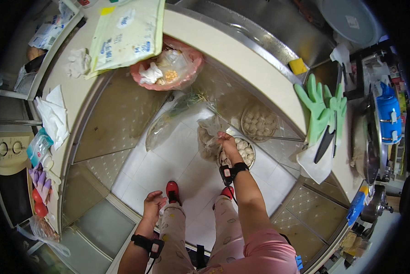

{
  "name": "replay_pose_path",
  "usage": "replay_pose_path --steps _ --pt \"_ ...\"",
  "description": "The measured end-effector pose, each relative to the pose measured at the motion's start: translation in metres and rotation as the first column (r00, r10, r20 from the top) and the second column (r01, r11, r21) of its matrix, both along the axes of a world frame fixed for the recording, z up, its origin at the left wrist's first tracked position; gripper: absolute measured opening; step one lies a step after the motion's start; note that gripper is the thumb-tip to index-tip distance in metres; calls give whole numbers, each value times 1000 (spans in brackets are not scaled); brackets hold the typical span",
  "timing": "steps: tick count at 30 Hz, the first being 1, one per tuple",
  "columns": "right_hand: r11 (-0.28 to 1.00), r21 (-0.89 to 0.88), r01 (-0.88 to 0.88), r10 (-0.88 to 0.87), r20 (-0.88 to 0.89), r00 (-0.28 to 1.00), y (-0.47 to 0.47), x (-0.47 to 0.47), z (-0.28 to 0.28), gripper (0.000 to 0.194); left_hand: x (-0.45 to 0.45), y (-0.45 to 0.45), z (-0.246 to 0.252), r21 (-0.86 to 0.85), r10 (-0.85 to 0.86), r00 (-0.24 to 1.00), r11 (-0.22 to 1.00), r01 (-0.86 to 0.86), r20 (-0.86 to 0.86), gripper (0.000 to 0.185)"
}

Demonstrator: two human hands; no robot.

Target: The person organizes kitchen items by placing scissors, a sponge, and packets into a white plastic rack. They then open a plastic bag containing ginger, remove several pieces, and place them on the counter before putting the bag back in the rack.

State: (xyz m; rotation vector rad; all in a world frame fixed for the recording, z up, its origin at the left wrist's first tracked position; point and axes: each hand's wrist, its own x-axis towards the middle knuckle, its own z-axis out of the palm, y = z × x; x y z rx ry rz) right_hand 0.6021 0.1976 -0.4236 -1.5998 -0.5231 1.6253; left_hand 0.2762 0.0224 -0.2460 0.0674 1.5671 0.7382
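Note:
My right hand [228, 144] pinches the top of a thin clear plastic bag [209, 138] low over the white tiled floor. Dark and pale contents inside it are too blurred to name. Beside the bag, partly under my right wrist, a round metal basin [254, 161] holds many pale round pieces [245, 150], garlic bulbs or mushrooms; I cannot tell which. My left hand [153, 205] hangs near my left red shoe [172, 191], fingers loosely apart and nothing visible in it.
A long clear bag of green scallion-like stalks [177, 116] lies by the cabinets. A pink lined bin [191, 68] of scraps hangs at the counter edge. On the right counter [260, 60] lie green rubber gloves [316, 106] and a black-bladed knife [325, 145]. Glossy cabinet doors [116, 113] enclose the floor.

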Motion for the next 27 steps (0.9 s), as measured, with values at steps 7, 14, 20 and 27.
replay_pose_path --steps 7,14,20,27 --pt "987 83 135 -105 -292 951 1 11 147 32 7 31 50 186 -145 989 972 141 7 24" --pt "908 377 -179 342 -425 838 -20 -27 342 41 -1 48 100 342 -336 926 862 375 -171 35" --pt "715 576 -396 645 -323 693 -66 -88 516 51 16 73 202 600 -371 703 366 711 -607 72" --pt "511 672 -536 611 155 776 -66 -144 652 43 -6 104 364 867 -221 901 263 423 -373 17"
